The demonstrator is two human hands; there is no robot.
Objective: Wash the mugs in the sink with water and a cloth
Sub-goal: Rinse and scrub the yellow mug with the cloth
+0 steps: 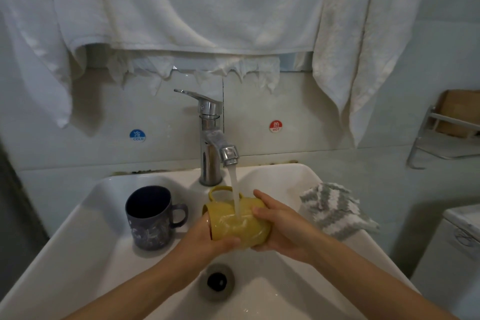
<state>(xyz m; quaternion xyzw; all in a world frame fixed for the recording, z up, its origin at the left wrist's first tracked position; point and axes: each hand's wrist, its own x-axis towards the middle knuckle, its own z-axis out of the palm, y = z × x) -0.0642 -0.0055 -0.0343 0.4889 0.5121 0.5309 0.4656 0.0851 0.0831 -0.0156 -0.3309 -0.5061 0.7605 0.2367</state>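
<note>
A yellow mug lies on its side under the running stream from the chrome tap, its handle pointing up and back. My left hand grips the mug at its open rim end. My right hand holds its base end, fingers wrapped over the top. A dark blue patterned mug stands upright on the left ledge of the white sink. A grey and white striped cloth lies crumpled on the sink's right rim, touched by neither hand.
The sink drain sits below the hands. White towels hang on the wall above the tap. Cold and hot stickers flank the tap. A metal wall rack holding a cardboard box is at the right.
</note>
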